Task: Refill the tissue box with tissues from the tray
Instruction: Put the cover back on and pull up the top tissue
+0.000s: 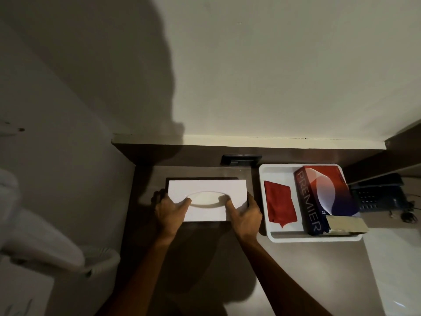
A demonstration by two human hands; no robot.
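Observation:
A white tissue box (206, 187) with an oval slot in its top lies on the dark counter, close to the back wall. My left hand (169, 209) grips its left end, thumb on the top by the slot. My right hand (245, 212) grips its right end the same way. To the right stands a white tray (282, 237). In it lies a dark blue and red "PREMIER" tissue pack (323, 197) with its near end torn open, and a red cloth (280, 202).
A dark phone (382, 197) sits right of the tray. A black socket plate (240, 159) is on the back wall behind the box. A white woven bin (100, 258) stands low at the left. The counter's front edge is near me.

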